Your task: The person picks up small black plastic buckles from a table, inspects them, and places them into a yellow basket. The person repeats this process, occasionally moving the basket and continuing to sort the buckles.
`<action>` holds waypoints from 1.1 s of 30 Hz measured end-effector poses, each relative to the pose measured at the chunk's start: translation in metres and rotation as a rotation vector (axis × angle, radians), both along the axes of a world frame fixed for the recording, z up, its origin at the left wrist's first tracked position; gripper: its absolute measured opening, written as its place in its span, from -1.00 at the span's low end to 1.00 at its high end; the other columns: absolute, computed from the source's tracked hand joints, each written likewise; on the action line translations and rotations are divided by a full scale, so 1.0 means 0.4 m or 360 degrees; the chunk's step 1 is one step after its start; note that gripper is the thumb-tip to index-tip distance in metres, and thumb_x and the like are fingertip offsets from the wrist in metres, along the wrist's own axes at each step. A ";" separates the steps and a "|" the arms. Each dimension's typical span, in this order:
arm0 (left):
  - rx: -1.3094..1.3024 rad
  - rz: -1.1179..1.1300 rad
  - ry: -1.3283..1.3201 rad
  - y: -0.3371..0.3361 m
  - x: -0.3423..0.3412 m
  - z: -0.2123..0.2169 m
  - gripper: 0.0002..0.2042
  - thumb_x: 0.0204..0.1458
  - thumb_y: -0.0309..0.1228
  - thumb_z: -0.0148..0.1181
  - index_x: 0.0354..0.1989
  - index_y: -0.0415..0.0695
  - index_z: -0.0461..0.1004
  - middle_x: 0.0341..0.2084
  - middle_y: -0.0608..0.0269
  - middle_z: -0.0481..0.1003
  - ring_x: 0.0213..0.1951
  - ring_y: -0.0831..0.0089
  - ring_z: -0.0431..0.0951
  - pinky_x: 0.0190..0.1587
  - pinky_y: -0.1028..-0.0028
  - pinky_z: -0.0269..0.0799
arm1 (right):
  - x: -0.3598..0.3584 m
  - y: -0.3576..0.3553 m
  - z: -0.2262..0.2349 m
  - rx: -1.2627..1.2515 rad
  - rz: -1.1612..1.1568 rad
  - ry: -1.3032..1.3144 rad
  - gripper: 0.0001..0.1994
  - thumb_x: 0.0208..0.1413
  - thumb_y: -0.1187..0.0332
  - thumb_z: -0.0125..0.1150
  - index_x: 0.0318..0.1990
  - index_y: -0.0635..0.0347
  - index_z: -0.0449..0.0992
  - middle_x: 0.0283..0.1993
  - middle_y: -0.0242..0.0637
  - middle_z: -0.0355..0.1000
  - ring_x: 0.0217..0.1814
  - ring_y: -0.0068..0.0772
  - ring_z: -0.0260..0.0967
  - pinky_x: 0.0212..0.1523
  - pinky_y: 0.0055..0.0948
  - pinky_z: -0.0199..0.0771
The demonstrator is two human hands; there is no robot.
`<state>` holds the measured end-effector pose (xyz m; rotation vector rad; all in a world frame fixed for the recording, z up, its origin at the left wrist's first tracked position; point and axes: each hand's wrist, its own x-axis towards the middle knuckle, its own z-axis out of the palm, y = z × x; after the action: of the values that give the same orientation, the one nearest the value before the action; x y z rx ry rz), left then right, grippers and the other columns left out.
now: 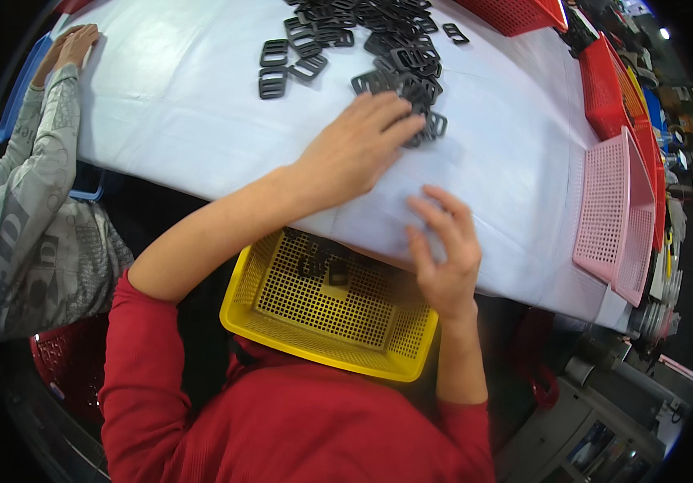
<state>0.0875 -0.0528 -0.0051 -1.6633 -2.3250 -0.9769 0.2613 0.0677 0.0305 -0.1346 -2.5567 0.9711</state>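
Black plastic strap buckles (403,56) lie in a loose pile on the white-covered table (201,97). My left hand (354,145) reaches across the table to the near end of that pile. Its fingers are stretched out over the closest buckles, and what lies beneath the fingertips is partly hidden. Lower and to the right, my right hand (449,258) hovers by the table's front edge, slightly blurred, with fingers apart and nothing seen in them. Below the edge, against my body, sits a yellow mesh basket (322,354) with some dark pieces inside.
On the right side stand a pink basket (608,209) and red baskets (604,88); another red basket (511,12) is at the far edge. A person in a grey patterned sleeve (20,209) rests their hands on the table's left corner, beside a blue tray (24,88).
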 end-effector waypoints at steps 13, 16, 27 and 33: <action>0.0040 0.0212 -0.0071 -0.136 0.056 0.059 -0.75 -0.07 -0.60 0.23 -0.16 -0.18 0.57 -0.17 0.14 0.55 -0.16 0.20 0.54 -0.05 0.27 0.41 | -0.033 0.033 -0.035 0.0230 -0.0299 0.0097 -0.64 -0.09 0.43 0.41 -0.06 0.20 0.56 0.00 -0.24 0.44 0.08 -0.16 0.34 0.12 -0.26 0.33; 0.0031 0.0209 -0.0116 -0.123 0.057 0.061 -0.73 -0.06 -0.54 0.25 -0.12 -0.17 0.56 -0.14 0.19 0.54 -0.13 0.22 0.51 -0.05 0.30 0.40 | -0.069 0.004 -0.022 0.0558 -0.0194 0.0084 -0.68 -0.09 0.35 0.41 -0.12 0.15 0.57 -0.10 -0.34 0.46 0.01 -0.28 0.35 0.21 -0.13 0.19; -0.0194 -0.0152 -0.0187 -0.134 0.036 0.077 -0.77 -0.08 -0.37 0.34 -0.22 -0.08 0.58 -0.22 0.32 0.51 -0.13 0.31 0.46 -0.08 0.35 0.37 | -0.037 0.016 0.017 0.0218 -0.0008 -0.0146 -0.84 0.00 0.43 0.33 -0.22 0.14 0.61 -0.30 -0.37 0.55 -0.23 -0.33 0.42 -0.09 -0.33 0.26; -0.0008 0.0249 -0.0261 -0.080 0.009 0.087 -0.79 -0.07 -0.30 0.36 -0.34 -0.14 0.57 -0.41 0.24 0.51 -0.32 0.29 0.50 -0.25 0.36 0.41 | -0.168 0.082 0.009 0.0531 -0.0141 -0.0021 -0.67 -0.05 0.35 0.38 -0.07 0.11 0.57 -0.09 -0.33 0.52 0.00 -0.26 0.36 -0.04 -0.24 0.27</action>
<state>0.0910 -0.0850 0.0296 -1.4259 -2.5174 -1.1130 0.1941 0.1003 0.0340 -0.1573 -2.6572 0.5027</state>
